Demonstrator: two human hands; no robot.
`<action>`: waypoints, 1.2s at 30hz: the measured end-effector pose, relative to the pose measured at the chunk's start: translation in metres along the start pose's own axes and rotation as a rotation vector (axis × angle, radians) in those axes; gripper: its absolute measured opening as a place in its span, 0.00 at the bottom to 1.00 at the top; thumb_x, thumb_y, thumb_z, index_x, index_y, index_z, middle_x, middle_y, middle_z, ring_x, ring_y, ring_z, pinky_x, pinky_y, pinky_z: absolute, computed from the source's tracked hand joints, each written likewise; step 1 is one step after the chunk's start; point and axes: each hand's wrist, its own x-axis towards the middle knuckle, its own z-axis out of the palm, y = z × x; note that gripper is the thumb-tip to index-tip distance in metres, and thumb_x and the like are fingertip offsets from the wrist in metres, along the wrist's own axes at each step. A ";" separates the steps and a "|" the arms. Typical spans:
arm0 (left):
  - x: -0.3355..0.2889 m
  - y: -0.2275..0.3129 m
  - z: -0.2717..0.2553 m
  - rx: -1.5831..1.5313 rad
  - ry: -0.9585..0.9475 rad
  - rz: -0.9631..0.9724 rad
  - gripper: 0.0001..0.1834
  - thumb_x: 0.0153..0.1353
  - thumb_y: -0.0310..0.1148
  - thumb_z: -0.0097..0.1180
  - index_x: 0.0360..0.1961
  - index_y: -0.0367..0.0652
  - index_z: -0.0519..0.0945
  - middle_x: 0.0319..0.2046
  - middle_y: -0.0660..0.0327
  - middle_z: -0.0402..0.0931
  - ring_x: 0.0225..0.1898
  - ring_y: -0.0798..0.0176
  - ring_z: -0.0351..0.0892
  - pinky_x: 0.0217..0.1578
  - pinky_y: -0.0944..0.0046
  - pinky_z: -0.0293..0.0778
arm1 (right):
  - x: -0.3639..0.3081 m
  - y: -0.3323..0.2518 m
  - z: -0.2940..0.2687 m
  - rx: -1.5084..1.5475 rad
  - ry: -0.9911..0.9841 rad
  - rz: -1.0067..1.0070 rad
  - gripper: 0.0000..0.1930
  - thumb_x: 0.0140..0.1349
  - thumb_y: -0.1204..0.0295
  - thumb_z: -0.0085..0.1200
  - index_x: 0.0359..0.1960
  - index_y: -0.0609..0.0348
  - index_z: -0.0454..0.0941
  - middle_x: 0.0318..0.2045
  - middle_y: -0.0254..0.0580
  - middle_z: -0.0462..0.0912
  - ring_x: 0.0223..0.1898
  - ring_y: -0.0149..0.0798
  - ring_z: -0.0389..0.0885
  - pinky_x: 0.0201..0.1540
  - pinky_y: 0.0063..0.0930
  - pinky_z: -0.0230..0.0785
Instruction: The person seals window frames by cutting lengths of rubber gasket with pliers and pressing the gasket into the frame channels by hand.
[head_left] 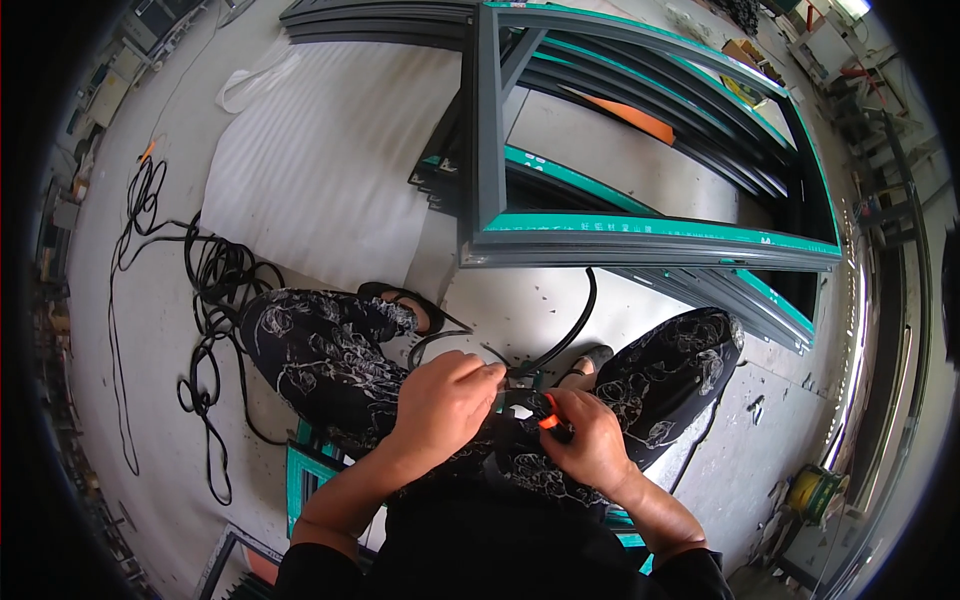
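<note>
Orange tool [549,421]: orange and black, between the knees, near the centre of the scene.
Right grip: right hand [592,437] clamped on the orange tool.
Left grip: left hand [438,402], to the left of the tool, thumb and fingertips together; what they pinch, if anything, is too small to tell.
Step in hand: judged to be close handwork with the tool, fingertips and tool brought near each other; contact not confirmed.
Next move: appears to call for a steady left pinch and a careful alignment of the tool to it.
Black hose [588,315]: curves from below the far frame toward the hands; its end is hidden.
Dark frame [483,150]: far right of the hands, green-taped, on a stack of others.
White sheet [320,150]: on the floor, far left.
Black cable [205,385]: tangled on the floor, left.
</note>
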 end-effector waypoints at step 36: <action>0.004 -0.010 0.022 -1.763 0.246 -0.555 0.07 0.65 0.27 0.52 0.43 0.40 0.75 0.43 0.57 0.76 0.47 0.61 0.74 0.49 0.60 0.71 | 0.031 -0.017 0.061 0.998 0.039 0.125 0.29 0.60 0.70 0.61 0.58 0.64 0.59 0.39 0.45 0.78 0.43 0.36 0.78 0.47 0.28 0.72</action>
